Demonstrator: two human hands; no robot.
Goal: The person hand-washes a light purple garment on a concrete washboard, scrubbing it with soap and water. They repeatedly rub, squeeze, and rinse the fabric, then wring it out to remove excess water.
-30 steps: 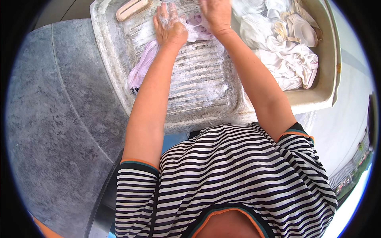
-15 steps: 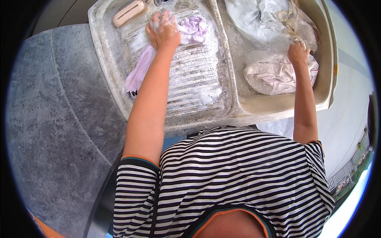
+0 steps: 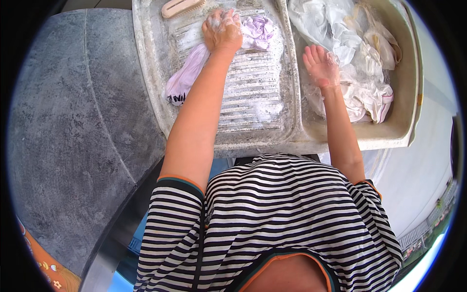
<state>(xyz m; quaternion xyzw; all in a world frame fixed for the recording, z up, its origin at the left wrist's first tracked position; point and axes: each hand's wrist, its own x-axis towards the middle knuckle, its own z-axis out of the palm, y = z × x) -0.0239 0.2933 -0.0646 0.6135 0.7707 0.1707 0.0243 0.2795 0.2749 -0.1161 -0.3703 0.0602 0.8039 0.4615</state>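
On the ridged washboard [image 3: 250, 109] lies a lilac cloth [image 3: 187, 73] with dark marks at its lower end, partly covered by suds. My left hand [image 3: 223, 33], foamy and with fingers bent, grips the cloth's middle against the ridges; a bunched part shows just right of it. Over the right-hand basin [image 3: 362, 136], my right hand [image 3: 322, 67] is wet and empty, palm turned up and fingers stretched out. Beside it, white clothes [image 3: 367, 100] and a translucent whitish fabric [image 3: 326, 24] lie in the basin. How deep the water stands there I cannot tell.
A beige scrubbing brush [image 3: 184, 8] lies at the washboard's upper left. A raised divider [image 3: 292, 73] separates board and basin. Beige fabric [image 3: 382, 44] rests against the basin's right side. The grey tabletop [image 3: 58, 121] adjoins the sink on the left.
My right hand has let go of the fabric at the basin's right side, moved left and turned palm up. The white clothes have shifted and spread. My left hand stays on the lilac cloth.
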